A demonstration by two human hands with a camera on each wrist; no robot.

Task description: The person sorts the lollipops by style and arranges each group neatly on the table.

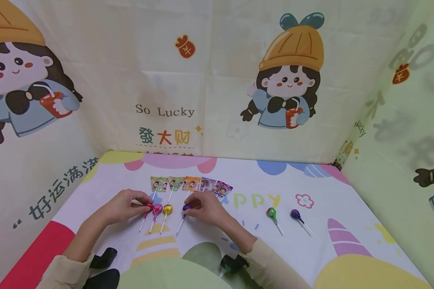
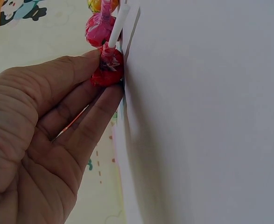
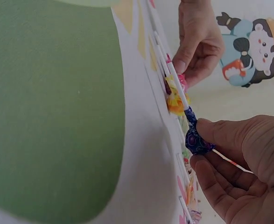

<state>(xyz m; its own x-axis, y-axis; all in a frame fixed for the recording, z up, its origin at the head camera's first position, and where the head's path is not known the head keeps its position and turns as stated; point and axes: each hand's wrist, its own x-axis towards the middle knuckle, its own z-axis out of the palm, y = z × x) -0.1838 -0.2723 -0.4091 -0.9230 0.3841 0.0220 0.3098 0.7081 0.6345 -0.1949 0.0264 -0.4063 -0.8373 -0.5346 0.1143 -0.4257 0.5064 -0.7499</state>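
Observation:
My left hand [image 1: 124,208] pinches the wrapped head of a red lollipop [image 2: 108,74] between thumb and fingertips, low at the tabletop. Right beside it lie a pink lollipop [image 1: 157,209] and a yellow lollipop [image 1: 168,209], their white sticks pointing toward me. To the right of the yellow one, my right hand [image 1: 209,208] holds a dark blue-purple lollipop [image 3: 198,142] by its head, with thumb and fingers on the wrapper. Its stick also points my way. The head view shows both hands with their palms partly hidden.
Behind the hands, several flat-wrapped lollipops [image 1: 191,183] form a row in green, orange and purple. Off to the right lie a green-and-red lollipop [image 1: 271,213] and a dark blue lollipop [image 1: 295,214]. A printed cloth [image 1: 275,257] covers the table; patterned curtains [image 1: 224,80] enclose it.

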